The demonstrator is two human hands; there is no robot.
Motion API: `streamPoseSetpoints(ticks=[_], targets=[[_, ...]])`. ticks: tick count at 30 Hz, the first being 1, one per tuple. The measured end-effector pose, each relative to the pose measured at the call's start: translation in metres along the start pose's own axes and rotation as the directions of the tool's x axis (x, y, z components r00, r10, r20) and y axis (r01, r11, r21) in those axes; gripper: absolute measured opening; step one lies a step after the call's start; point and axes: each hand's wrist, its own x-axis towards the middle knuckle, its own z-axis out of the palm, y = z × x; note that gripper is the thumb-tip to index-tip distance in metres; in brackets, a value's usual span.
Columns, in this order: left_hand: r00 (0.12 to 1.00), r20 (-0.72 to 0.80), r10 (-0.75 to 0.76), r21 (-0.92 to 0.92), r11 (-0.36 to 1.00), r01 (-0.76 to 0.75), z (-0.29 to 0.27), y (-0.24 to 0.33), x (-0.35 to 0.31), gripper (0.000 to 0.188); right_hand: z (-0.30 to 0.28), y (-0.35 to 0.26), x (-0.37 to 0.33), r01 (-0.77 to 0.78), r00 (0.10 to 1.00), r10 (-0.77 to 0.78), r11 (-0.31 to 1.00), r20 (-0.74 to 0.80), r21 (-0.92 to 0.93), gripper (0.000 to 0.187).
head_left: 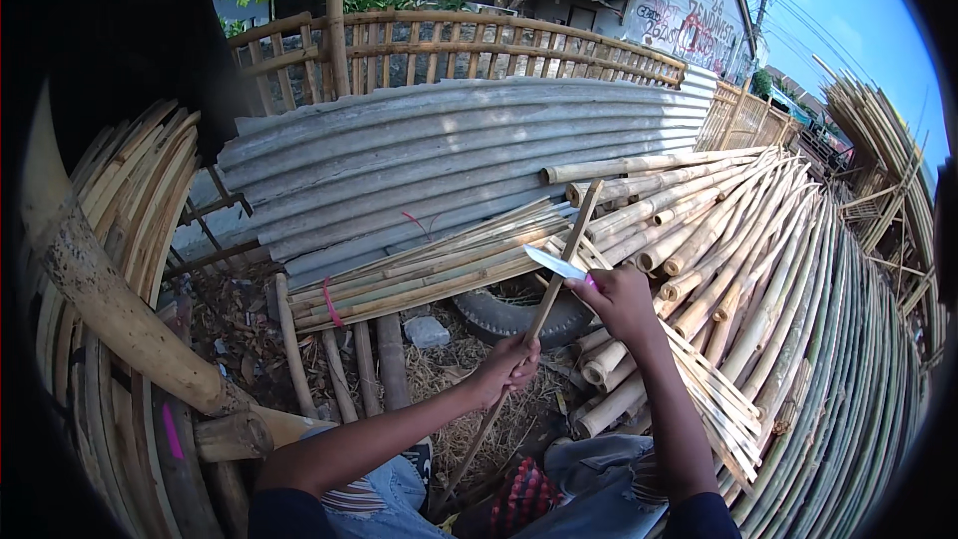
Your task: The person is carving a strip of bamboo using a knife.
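My left hand (pixel 504 369) is closed round a long, thin bamboo strip (pixel 565 258) that slants up from between my knees toward the upper right. In my right hand (pixel 621 301) is a knife (pixel 555 262) with a pale blade and a pink handle, partly covered by my fingers. The blade points to the left and crosses the strip above my left hand; whether it cuts into the wood I cannot tell. Beyond the strip lies a black tyre (pixel 489 317) on the ground.
Tied bamboo slats (pixel 429 274) lie ahead on short logs. Thick bamboo poles (pixel 709 269) and thin green poles (pixel 848 339) fill the right. A heavy bamboo post (pixel 130 309) stands close at left. Corrugated sheeting (pixel 479 140) and a bamboo fence (pixel 469 45) close off the back.
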Motion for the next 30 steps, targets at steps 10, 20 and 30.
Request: streamPoseSetpoints(ticks=[10,20,30], targets=[[1.000,-0.002,-0.005,-0.027,1.000,0.005,0.002,0.002,-0.003,0.034,-0.005,0.005,0.012,-0.074,0.982,0.080,0.997,-0.172,0.038,0.054],[0.999,-0.019,0.045,0.048,0.998,-0.044,0.001,0.010,-0.006,0.039,-0.022,0.002,0.033,-0.178,0.935,0.156,0.983,-0.319,-0.040,0.053],[1.000,0.025,0.019,-0.016,1.000,-0.019,0.003,0.009,-0.004,0.036,-0.027,-0.013,0.040,-0.236,0.921,0.279,0.955,-0.271,0.179,0.056]])
